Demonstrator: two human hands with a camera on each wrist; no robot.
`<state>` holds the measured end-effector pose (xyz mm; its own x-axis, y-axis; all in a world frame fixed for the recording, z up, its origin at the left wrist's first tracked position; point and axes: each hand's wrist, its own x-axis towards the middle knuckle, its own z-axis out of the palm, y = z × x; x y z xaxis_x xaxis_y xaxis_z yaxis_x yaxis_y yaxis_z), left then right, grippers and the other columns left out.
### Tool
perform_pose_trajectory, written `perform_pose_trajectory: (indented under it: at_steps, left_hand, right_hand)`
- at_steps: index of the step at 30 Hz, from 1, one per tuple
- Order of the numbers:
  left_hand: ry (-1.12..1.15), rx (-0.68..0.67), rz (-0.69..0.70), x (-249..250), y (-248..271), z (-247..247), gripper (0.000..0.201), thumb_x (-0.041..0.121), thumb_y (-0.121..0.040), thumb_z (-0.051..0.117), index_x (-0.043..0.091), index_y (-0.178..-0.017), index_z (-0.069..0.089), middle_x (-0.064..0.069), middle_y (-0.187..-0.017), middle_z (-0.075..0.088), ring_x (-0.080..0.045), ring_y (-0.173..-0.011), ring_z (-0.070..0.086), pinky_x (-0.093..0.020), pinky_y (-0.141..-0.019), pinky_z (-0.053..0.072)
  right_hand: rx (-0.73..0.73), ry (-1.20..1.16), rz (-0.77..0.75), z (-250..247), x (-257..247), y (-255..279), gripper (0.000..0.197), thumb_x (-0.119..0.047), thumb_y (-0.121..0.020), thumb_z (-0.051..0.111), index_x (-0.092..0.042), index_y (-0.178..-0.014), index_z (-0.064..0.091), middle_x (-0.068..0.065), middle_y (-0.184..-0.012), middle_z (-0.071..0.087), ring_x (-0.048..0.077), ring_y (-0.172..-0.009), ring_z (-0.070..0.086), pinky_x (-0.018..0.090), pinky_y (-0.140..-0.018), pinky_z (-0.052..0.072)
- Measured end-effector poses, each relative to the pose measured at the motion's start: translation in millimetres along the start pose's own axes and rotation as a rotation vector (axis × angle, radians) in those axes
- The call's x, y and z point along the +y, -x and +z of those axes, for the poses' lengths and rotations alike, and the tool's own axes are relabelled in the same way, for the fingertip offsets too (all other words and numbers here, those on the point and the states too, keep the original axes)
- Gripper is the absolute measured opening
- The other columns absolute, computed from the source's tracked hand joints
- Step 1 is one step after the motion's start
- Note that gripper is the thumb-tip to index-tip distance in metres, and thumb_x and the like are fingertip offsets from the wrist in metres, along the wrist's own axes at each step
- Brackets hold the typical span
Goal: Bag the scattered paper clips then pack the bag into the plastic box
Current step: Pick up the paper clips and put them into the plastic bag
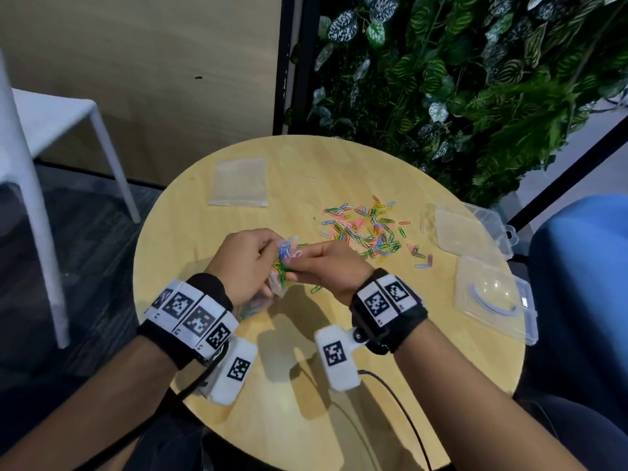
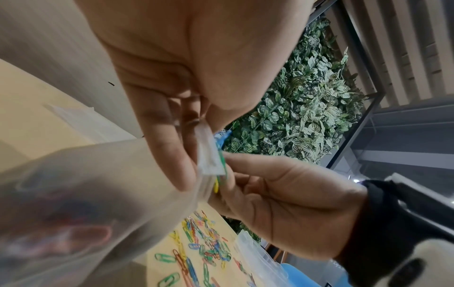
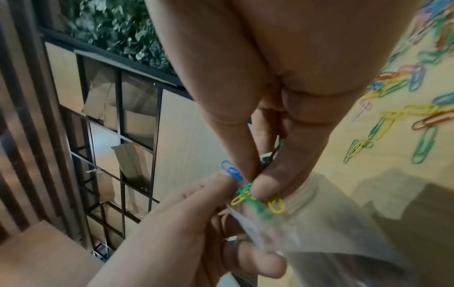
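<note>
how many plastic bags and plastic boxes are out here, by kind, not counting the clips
Clear plastic bag in the hands: 1
Stack of spare bags lying flat at the far left: 1 stack
Clear plastic box, right edge of the table: 2
Total: 4, counting the stack as one.

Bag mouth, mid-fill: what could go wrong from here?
1. The right hand pinches a tangled bunch of clips at the mouth of the bag; some stick out sideways and could snag the rim and fall to the table.
2. The left hand grips the bag by its top edge only, so the mouth may fold shut.
3. Many loose clips lie spread toward the plastic box; a few could be missed.
</note>
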<state>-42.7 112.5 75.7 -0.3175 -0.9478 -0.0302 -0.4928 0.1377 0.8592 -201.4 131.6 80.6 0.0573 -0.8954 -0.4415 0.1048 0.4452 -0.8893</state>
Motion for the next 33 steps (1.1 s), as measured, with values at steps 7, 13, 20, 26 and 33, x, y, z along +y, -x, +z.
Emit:
perform_pose_trajectory:
  at_steps: [7,13,20,26,33]
  left_hand:
    - [0.014,0.008,0.045,2,-4,1,0.022,0.016,-0.102,0.046,0.015,-0.108,0.067,-0.010,-0.077,0.071,-0.023,-0.050,0.071,-0.029,-0.050,0.058]
    - [0.051,0.040,0.074,9,-18,0,0.021,0.014,-0.103,0.047,0.017,-0.106,0.068,-0.012,-0.068,0.067,-0.023,-0.048,0.068,-0.024,-0.049,0.055]
    - [0.039,0.137,0.141,20,-33,-4,0.024,0.017,-0.103,0.045,0.020,-0.110,0.068,-0.009,-0.069,0.063,-0.023,-0.045,0.065,-0.035,-0.050,0.058]
    - [-0.054,0.201,0.239,28,-43,-23,0.024,0.019,-0.104,0.044,0.026,-0.110,0.066,-0.006,-0.069,0.064,-0.019,-0.044,0.065,-0.028,-0.050,0.055]
    - [-0.020,0.152,0.157,0,-52,-35,0.023,0.022,-0.103,0.047,0.029,-0.110,0.068,-0.004,-0.067,0.063,-0.035,-0.057,0.065,-0.050,-0.058,0.060]
  right_hand:
    - [0.065,0.253,-0.078,11,0,-22,0.029,0.009,-0.082,0.052,0.004,-0.105,0.068,0.018,-0.087,0.064,0.025,-0.079,0.057,0.036,-0.081,0.050]
    - [0.073,1.216,-0.410,10,-26,-10,0.027,0.000,-0.083,0.050,-0.016,-0.082,0.072,0.003,-0.070,0.060,0.023,-0.070,0.051,0.023,-0.067,0.036]
    - [0.208,0.627,-0.421,-63,-54,-33,0.043,0.010,-0.083,0.039,-0.014,-0.080,0.074,0.007,-0.086,0.072,0.018,-0.082,0.068,0.038,-0.074,0.060]
    - [-0.240,1.612,-0.454,-64,13,-83,0.053,-0.044,-0.092,0.039,-0.019,-0.138,0.047,0.010,-0.148,0.041,0.031,-0.127,0.045,0.044,-0.103,0.041]
    - [-0.297,1.891,-0.519,-76,51,-62,0.064,-0.048,-0.096,0.036,-0.023,-0.151,0.013,0.008,-0.161,0.005,0.030,-0.145,0.017,0.054,-0.109,0.028]
